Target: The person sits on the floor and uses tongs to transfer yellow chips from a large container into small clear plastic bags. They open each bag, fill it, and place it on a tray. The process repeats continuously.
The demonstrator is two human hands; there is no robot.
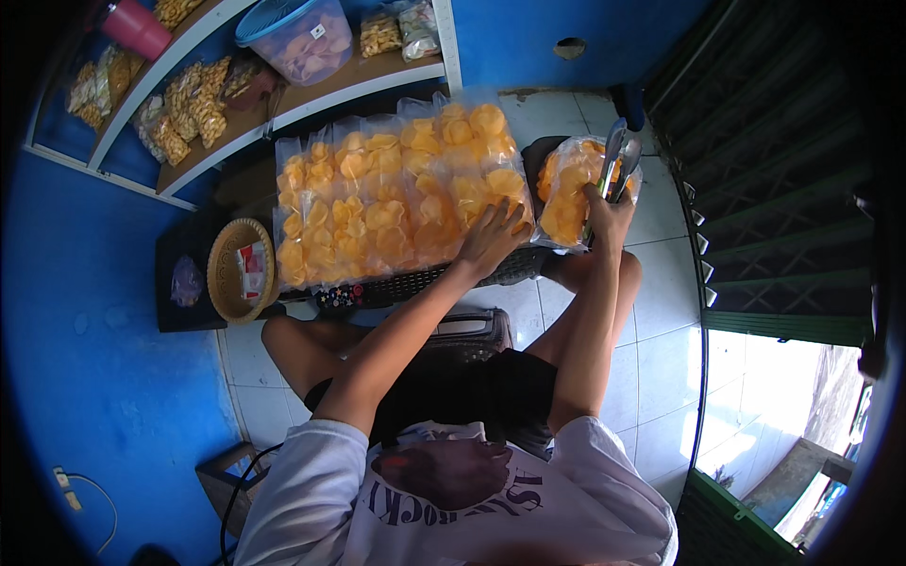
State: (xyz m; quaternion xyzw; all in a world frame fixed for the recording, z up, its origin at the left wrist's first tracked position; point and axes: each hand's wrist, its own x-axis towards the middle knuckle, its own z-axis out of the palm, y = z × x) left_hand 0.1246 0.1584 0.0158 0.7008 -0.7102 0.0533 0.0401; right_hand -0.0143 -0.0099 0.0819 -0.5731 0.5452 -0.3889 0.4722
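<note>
Clear plastic bags of round orange crackers [386,226] stand packed in rows on a low dark table before me. My left hand [495,237] lies with fingers spread over the bags at the right end of the front row. Metal tongs [614,159] point away from me in my right hand [610,212], which is closed around their lower part. Just left of that hand is a single filled cracker bag [566,209]; whether the fingers also pinch it I cannot tell. Behind it, a larger plastic bag [587,150] holds more orange crackers, partly hidden by the tongs.
A woven basket [219,272] with a red and white packet stands left of the bags. Wall shelves [311,95] behind carry snack bags and a blue-lidded tub [304,42]. A plastic stool [471,339] is between my legs. A folding metal shutter [786,240] is at right.
</note>
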